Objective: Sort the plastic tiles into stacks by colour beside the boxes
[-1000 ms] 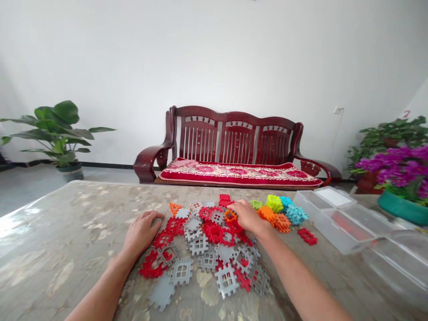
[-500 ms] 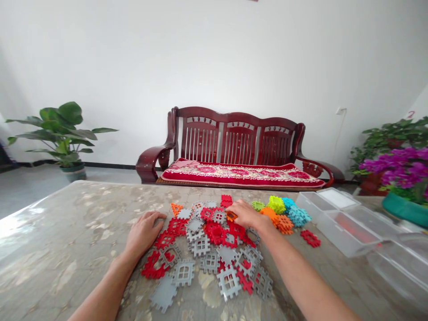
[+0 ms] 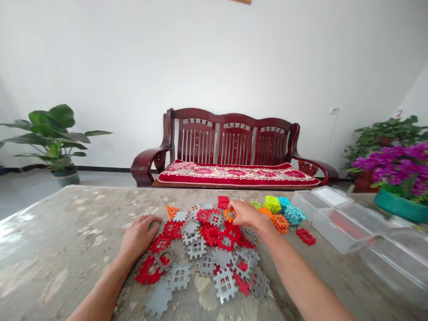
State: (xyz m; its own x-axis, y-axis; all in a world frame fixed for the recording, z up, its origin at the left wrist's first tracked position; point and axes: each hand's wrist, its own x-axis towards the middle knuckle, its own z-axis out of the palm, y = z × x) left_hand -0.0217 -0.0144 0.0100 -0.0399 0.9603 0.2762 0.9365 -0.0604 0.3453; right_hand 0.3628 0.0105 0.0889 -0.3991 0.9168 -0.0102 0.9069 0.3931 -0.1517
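Observation:
A heap of flat red and grey interlocking plastic tiles [image 3: 207,249] lies spread on the marble-patterned table [image 3: 67,240]. My left hand [image 3: 138,238] rests palm down at the heap's left edge, fingers curled loosely over red tiles, gripping nothing. Over the far side of the heap, my right hand [image 3: 245,214] pinches an orange tile [image 3: 230,215] and holds it slightly above the others. Just right of that hand sit stacks of orange [image 3: 279,221], lime green [image 3: 272,203] and blue tiles [image 3: 291,213]. One red tile [image 3: 306,236] lies apart.
Clear plastic boxes and lids [image 3: 337,216] stand at the right of the table, beside a teal pot of purple flowers [image 3: 399,178]. Beyond the table are a dark wooden bench with a red cushion [image 3: 234,154] and a leafy potted plant [image 3: 55,138] at left.
My right hand has closed on the orange tile and lifted it off the heap. My left hand has stayed at the heap's left edge. The camera has shifted slightly.

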